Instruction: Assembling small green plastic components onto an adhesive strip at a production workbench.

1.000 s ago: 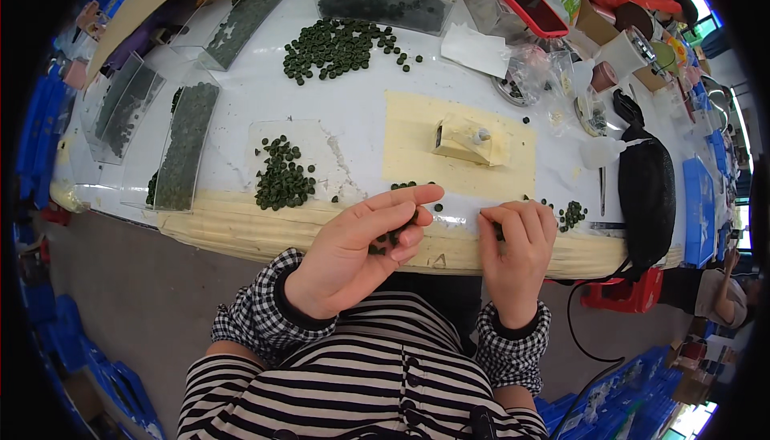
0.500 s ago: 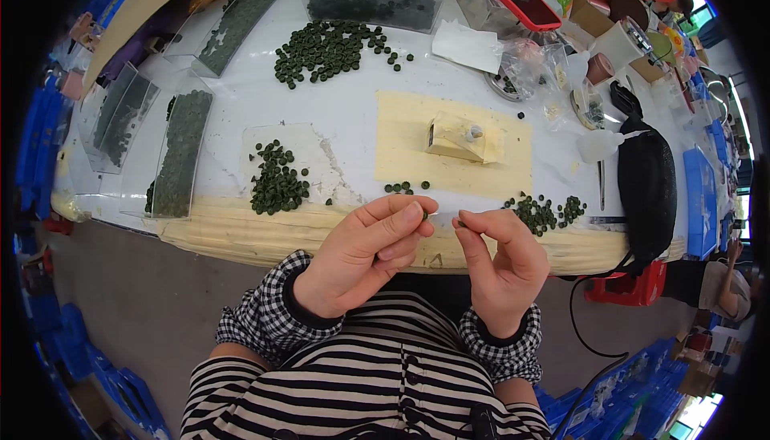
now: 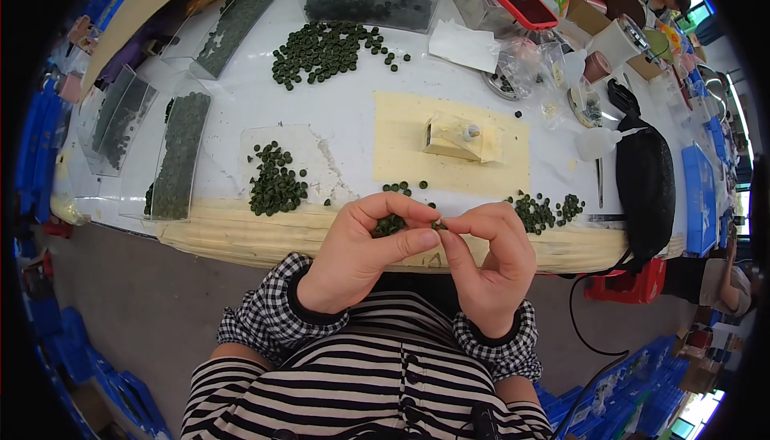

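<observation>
In the head view, the person's left hand (image 3: 349,249) and right hand (image 3: 496,267) meet above the near edge of the desk (image 3: 321,113). Thumb and forefinger of each are drawn together at a small dark green piece (image 3: 439,225), pinched between the fingertips of both. More green pieces show in the gap between the left thumb and forefinger; whether the palm holds them cannot be told.

Beyond the hands lies a cream sheet (image 3: 393,147) bearing a cream block (image 3: 453,143). A green pile (image 3: 277,187) sits to the left, a scattered cluster (image 3: 536,214) to the right, and a larger heap (image 3: 321,53) farther back, before a clear bin (image 3: 369,12). A white tissue (image 3: 464,45) lies right of that heap.
</observation>
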Motion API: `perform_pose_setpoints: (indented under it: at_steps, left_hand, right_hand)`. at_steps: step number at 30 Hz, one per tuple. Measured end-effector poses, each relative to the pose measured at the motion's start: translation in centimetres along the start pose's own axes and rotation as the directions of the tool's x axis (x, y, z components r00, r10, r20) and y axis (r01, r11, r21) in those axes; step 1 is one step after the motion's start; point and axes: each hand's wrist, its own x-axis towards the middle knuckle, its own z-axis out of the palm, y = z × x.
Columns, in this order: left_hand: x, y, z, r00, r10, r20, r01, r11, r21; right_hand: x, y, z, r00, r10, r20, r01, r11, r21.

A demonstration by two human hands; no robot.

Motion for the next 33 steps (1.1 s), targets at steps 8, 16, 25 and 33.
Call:
perform_pose_setpoints:
  at_steps: [8, 16, 25, 33]
  left_hand:
    - [0.2, 0.0, 0.1, 1.0, -0.011, 0.025, 0.01, 0.999, 0.05]
    - [0.2, -0.1, 0.2, 0.999, 0.021, 0.028, -0.025, 0.989, 0.144]
    - [0.1, 0.0, 0.5, 0.999, -0.022, 0.028, 0.018, 0.986, 0.164]
    - [0.1, 0.5, 0.6, 0.996, -0.067, 0.053, 0.057, 0.982, 0.181]
  right_hand:
    - [0.1, 0.0, -0.2, 0.99, -0.04, 0.136, 0.058, 0.99, -0.129]
    - [0.1, 0.0, -0.6, 0.981, -0.077, 0.178, 0.107, 0.981, -0.164]
    - [0.0, -0.1, -1.0, 0.969, -0.088, 0.23, 0.126, 0.979, -0.158]
    - [0.0, 0.3, -1.2, 0.964, -0.118, 0.237, 0.171, 0.961, -0.216]
